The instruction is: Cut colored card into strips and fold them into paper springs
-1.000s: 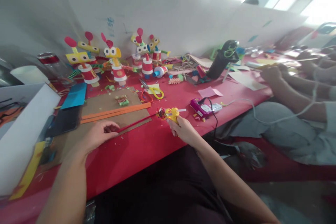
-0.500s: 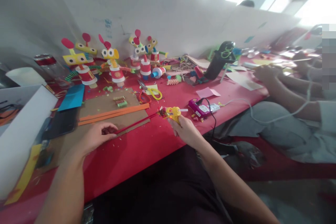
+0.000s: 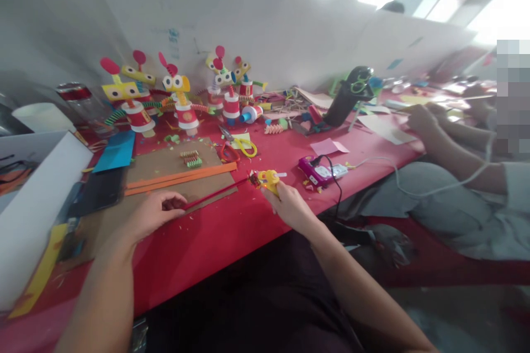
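Note:
My left hand (image 3: pixel 165 207) pinches the near end of a long, narrow red paper strip (image 3: pixel 215 193), which slants up to the right across a brown cardboard sheet (image 3: pixel 161 157). My right hand (image 3: pixel 292 207) grips a yellow hot glue gun (image 3: pixel 268 177). Its nozzle is at the strip's far end; whether it touches the strip I cannot tell. A white glue stick pokes out behind the gun. Two orange paper strips (image 3: pixel 182 177) and small folded paper springs (image 3: pixel 192 160) lie on the cardboard. Scissors (image 3: pixel 240 143) with red and yellow handles rest just beyond.
Several paper-cup figures (image 3: pixel 182 96) stand along the white partition (image 3: pixel 290 27). A purple power strip (image 3: pixel 314 171) with cables lies right of the glue gun. A white box (image 3: pixel 41 198) and a dark phone (image 3: pixel 99 193) are at left. Another person's arm (image 3: pixel 443 149) reaches in at right.
The glue gun and my right hand have shifted very slightly left along the strip's end. My left hand keeps its pinch. The whole view has moved a little.

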`<state>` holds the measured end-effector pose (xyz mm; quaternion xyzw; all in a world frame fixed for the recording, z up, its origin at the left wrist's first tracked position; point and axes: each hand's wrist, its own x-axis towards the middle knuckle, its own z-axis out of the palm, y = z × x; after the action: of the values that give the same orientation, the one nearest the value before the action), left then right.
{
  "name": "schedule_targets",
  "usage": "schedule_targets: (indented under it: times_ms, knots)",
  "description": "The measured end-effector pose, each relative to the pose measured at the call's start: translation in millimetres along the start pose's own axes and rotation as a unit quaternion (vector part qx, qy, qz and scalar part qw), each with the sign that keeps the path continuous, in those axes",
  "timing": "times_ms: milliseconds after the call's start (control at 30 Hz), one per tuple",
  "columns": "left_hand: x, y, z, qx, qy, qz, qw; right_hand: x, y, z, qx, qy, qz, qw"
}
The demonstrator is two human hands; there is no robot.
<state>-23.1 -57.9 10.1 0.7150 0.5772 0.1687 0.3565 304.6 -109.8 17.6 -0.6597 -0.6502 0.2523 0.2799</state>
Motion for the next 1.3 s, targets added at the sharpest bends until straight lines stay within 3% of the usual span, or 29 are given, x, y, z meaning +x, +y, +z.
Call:
schedule_targets:
  times_ms: [400,567,800,900,1000,1100,1200,1300]
  knots:
    - [-3,16,-1.3,-0.014,0.003,-0.014,1.0,-9,-54,40,0.058,-0.146,-0.062,0.986]
    - [-3,14,-1.0,-0.006,0.002,-0.009,1.0,-7,-50,36,0.061,-0.144,-0.061,0.986]
    - [-5,15,0.5,0.013,0.004,-0.004,1.0,1,-9,-1,0.017,-0.069,0.001,0.997]
    - [-3,11,2.9,0.055,0.014,0.025,0.998,19,8,-21,-0.079,0.049,0.022,0.995]
    - [0,6,4.6,0.104,0.037,0.065,0.992,46,21,-32,-0.196,0.137,-0.003,0.971]
    - [0,7,3.4,0.128,0.08,0.067,0.986,74,32,-30,-0.26,0.119,0.029,0.958]
    - [-2,11,1.9,0.107,0.161,0.024,0.981,90,35,-22,-0.289,0.099,0.056,0.951]
    - [-2,17,2.7,0.043,0.225,0.005,0.973,91,22,-10,-0.274,0.172,0.004,0.946]
